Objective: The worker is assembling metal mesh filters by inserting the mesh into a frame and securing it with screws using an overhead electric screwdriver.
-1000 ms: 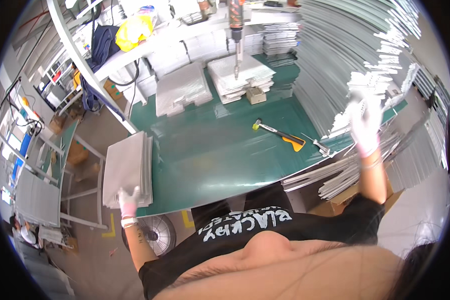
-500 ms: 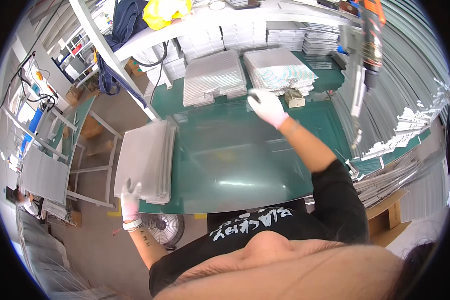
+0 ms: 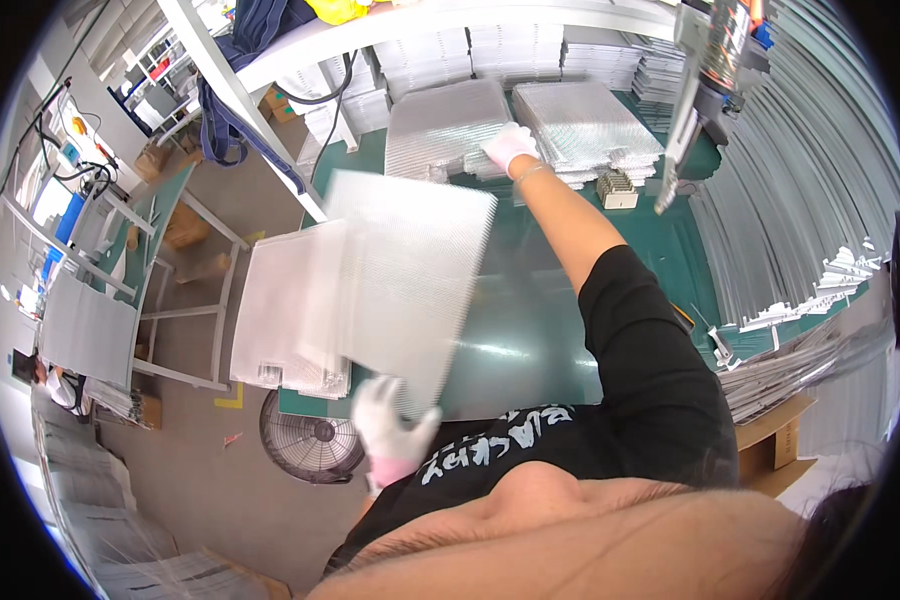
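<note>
My left hand, in a white glove with a pink cuff, grips the near edge of a translucent ribbed sheet. The sheet is tilted and blurred, partly over a stack of similar sheets on the left of the green table. My right hand, gloved too, reaches to the front right corner of the back left stack. Its fingers look closed at the stack's edge; what they hold, if anything, is hidden. Beside that stack is another stack of sheets.
A small ridged beige block lies before the back right stack. A power tool hangs at the upper right, near many upright grey panels. A white shelf spans the back. A fan stands on the floor at the front left.
My left hand has moved right, bringing a sheet off the left stack and over the table. My right hand has shifted to the back left stack's corner. The view has turned slightly.
</note>
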Available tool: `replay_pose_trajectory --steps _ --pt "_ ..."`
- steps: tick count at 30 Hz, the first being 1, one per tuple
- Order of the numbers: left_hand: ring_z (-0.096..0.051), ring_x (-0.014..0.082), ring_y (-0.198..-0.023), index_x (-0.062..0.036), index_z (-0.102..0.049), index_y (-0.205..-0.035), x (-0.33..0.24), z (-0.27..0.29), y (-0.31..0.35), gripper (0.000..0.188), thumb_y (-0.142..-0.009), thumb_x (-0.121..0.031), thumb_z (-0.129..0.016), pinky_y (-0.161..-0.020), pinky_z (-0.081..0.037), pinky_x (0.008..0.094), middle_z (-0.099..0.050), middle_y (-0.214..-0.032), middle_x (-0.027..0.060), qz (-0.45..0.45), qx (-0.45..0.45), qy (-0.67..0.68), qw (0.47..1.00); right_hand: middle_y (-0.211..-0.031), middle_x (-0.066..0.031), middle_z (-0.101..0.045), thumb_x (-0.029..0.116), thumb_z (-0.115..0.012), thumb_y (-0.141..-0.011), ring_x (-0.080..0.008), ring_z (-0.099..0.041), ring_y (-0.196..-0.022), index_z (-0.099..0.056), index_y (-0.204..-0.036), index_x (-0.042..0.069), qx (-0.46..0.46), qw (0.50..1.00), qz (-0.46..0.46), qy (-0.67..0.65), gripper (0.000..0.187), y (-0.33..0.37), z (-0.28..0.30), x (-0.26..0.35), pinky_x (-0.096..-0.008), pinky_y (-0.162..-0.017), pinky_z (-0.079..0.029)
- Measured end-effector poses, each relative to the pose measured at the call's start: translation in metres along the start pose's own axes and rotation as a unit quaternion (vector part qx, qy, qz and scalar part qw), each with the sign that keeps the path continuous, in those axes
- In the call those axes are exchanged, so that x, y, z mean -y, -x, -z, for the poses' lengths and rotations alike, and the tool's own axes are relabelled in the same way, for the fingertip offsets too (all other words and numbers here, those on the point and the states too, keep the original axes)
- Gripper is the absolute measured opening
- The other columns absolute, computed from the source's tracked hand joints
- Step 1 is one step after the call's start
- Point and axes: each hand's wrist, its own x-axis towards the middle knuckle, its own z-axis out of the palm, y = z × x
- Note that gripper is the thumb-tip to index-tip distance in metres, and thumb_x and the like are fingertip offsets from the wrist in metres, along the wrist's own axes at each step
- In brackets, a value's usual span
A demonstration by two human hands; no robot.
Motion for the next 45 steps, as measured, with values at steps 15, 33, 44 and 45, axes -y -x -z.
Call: replay_pose_trajectory --steps 15,33,44,45 --pt "-0.065 0.0354 -0.096 -0.005 -0.067 -0.11 0.023 -0.126 -0.257 0.025 -0.09 -0.018 -0.058 -0.086 -0.052 0.0425 -0.068 -0.1 0.0197 -0.169 -0.004 0.161 0.972 -0.139 -0.0209 -0.045 0.044 -0.062 -0.084 -0.0379 -0.044 -0.131 -0.048 -0.133 0.001 0.027 0.988 0.126 0.084 0.067 -0.001 0.016 -0.041 -0.0478 -0.107 -0.039" --pt "-0.046 0.0393 -0.132 0.0091 -0.033 -0.143 0.086 -0.147 -0.432 0.083 -0.089 -0.047 -0.059 -0.11 -0.037 0.0407 -0.043 -0.146 0.0264 0.101 0.116 0.088 0.984 -0.125 -0.0208 -0.06 0.021 -0.058 -0.087 -0.032 -0.056 -0.119 -0.044 -0.139 -0.003 -0.09 0.907 0.367 -0.183 0.059 -0.009 0.03 -0.009 -0.0429 -0.102 -0.044" --pt "-0.057 0.0183 -0.104 0.0034 -0.022 -0.15 0.056 -0.055 -0.314 0.078 -0.088 -0.008 -0.066 -0.088 -0.05 0.032 -0.058 -0.118 0.0115 0.119 0.006 0.563 0.818 -0.131 -0.0106 -0.05 -0.005 -0.051 -0.083 -0.0134 -0.055 -0.098 -0.019 -0.156 0.012 0.084 0.889 0.339 -0.295 0.082 0.087 0.098 -0.071 -0.0281 -0.087 -0.047" --pt "-0.058 0.0168 -0.099 0.0011 -0.021 -0.151 0.036 -0.041 -0.281 0.079 -0.087 -0.007 -0.067 -0.083 -0.051 0.0314 -0.059 -0.116 0.0099 0.1 0.001 0.497 0.862 -0.131 -0.0159 -0.054 0.002 -0.053 -0.081 -0.0195 -0.058 -0.094 -0.026 -0.153 0.007 0.035 0.885 0.367 -0.283 0.077 0.109 0.097 -0.092 -0.0336 -0.092 -0.047"
